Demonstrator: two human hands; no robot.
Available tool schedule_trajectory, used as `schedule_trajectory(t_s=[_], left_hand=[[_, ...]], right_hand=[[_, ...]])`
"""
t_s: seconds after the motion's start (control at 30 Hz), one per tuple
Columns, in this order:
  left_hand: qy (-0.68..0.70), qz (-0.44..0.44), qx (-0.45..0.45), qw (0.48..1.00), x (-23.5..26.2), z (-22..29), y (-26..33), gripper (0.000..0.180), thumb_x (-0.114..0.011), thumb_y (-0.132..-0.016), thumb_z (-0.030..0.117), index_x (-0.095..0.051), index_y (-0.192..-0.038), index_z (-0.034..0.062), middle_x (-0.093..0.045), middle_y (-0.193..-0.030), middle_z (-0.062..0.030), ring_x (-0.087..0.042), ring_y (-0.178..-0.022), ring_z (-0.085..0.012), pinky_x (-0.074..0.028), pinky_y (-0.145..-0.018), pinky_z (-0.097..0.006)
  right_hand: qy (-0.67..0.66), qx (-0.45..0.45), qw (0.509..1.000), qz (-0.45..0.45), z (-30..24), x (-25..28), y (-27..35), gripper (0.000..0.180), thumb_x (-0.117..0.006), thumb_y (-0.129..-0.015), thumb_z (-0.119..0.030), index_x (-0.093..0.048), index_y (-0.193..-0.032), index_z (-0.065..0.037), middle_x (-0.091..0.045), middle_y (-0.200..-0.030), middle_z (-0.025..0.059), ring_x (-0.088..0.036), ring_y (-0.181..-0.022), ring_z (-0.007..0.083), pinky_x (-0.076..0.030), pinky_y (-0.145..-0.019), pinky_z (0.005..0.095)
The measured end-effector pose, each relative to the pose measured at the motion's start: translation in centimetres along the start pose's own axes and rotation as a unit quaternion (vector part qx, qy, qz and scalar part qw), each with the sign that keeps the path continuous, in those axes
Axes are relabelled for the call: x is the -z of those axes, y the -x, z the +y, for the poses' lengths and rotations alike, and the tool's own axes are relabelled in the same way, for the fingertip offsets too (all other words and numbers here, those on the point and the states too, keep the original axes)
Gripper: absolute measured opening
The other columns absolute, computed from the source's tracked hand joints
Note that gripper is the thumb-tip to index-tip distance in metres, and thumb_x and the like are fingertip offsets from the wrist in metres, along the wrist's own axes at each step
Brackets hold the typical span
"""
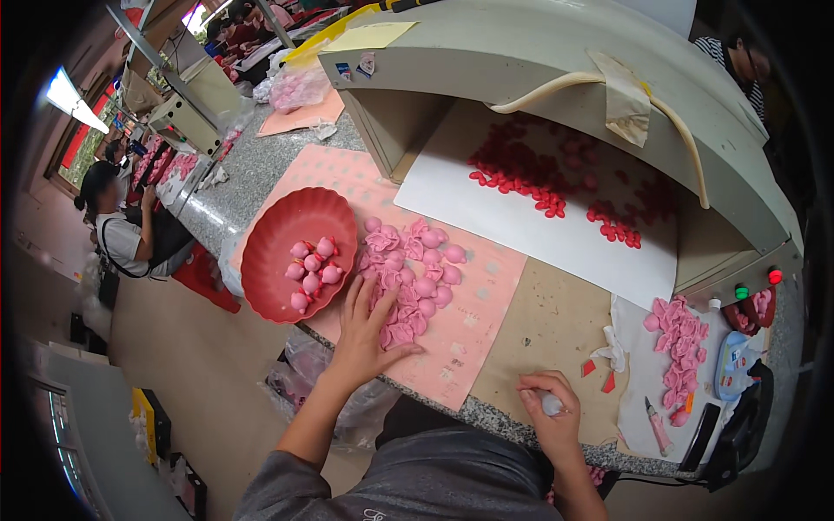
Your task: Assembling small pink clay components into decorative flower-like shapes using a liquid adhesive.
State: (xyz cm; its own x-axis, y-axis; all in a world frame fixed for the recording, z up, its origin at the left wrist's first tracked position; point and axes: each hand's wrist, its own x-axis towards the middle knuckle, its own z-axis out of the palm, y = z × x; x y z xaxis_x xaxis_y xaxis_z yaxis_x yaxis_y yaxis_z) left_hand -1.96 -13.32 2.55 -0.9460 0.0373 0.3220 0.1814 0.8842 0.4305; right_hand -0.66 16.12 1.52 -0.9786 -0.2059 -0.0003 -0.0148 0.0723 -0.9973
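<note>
left hand [369,334]: flat, fingers spread, palm down on near-left edge of pink piece pile [410,273]; not gripping anything, fingertips touching nearest pieces.
right hand [549,408]: curled shut around small whitish lump [552,403], resting on table edge [499,419] close to body.
pile location: on pink mat [473,326], just right of red bowl [282,234], ahead of left hand.
bowl contents: handful of finished pink pieces [313,267] in centre, apart from pile.
key relation: pile lies directly forward and slightly right of left hand; bowl forward-left of same hand, rim just beside fingertips.
pile axis: runs roughly near-to-far, angled toward far right.
nearer hand: left, by a wide margin; right hand well apart from pile and bowl, off to right.
judgement: any pick from pile falls to left hand; short sideways carry into bowl.
right side of table: second batch of pink pieces [679,343] on white sheet, pink-handled knife [656,425] near edge, both beyond right hand.
far side: grey machine hood [521,52] over white board [486,208] scattered with small red pieces [556,178].
others: person seated far left [117,226], not involved.
</note>
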Motion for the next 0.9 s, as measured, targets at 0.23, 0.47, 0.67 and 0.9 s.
schedule_trajectory(t_s=[0.23, 0.47, 0.67, 0.9], left_hand=[[-0.008, -0.047, -0.051, 0.998, -3.2, 3.3, -2.5, 0.071, -0.074, -0.067, 0.035, -0.045, -0.127, 0.0131, -0.031, -0.135, -0.0181, -0.024, -0.126, -0.0400, -0.023, -0.101, -0.050], [0.036, -0.122, -0.157, 0.979, -5.0, 5.8, -4.2, 0.062, -0.067, -0.073, 0.041, -0.046, -0.126, 0.0153, -0.034, -0.134, -0.0148, -0.028, -0.125, -0.0347, -0.019, -0.100, -0.056], [0.052, -0.119, -0.153, 0.980, -2.3, 3.3, -4.6, 0.063, -0.070, -0.069, 0.038, -0.049, -0.124, 0.0163, -0.037, -0.132, -0.0128, -0.031, -0.124, -0.0321, -0.020, -0.102, -0.052], [0.065, -0.078, -0.125, 0.987, -2.4, 2.4, -4.6, 0.055, -0.073, -0.068, 0.026, -0.053, -0.118, 0.0146, -0.044, -0.126, -0.0101, -0.038, -0.119, -0.0301, -0.021, -0.102, -0.050]], right_hand=[[0.016, 0.016, 1.000, 0.003, 0.0, -0.3, 0.2, 0.010, -0.059, -0.080, 0.005, -0.060, -0.090, 0.002, -0.054, -0.091, 0.0081, -0.058, -0.082, 0.0145, -0.046, -0.073, 0.0237], [0.004, 0.030, 0.999, 0.013, 0.7, 0.2, 1.3, 0.010, -0.058, -0.079, 0.005, -0.060, -0.088, 0.002, -0.055, -0.090, 0.0088, -0.059, -0.081, 0.0157, -0.047, -0.073, 0.0256], [0.041, 0.040, 0.998, 0.011, -0.1, 0.0, 0.5, 0.013, -0.061, -0.077, 0.005, -0.061, -0.089, 0.001, -0.057, -0.089, 0.0088, -0.057, -0.080, 0.0147, -0.046, -0.072, 0.0253], [0.076, 0.043, 0.996, -0.023, -0.9, 0.2, -1.6, 0.014, -0.065, -0.076, 0.001, -0.063, -0.089, 0.000, -0.059, -0.088, 0.0076, -0.057, -0.080, 0.0141, -0.045, -0.071, 0.0249]])
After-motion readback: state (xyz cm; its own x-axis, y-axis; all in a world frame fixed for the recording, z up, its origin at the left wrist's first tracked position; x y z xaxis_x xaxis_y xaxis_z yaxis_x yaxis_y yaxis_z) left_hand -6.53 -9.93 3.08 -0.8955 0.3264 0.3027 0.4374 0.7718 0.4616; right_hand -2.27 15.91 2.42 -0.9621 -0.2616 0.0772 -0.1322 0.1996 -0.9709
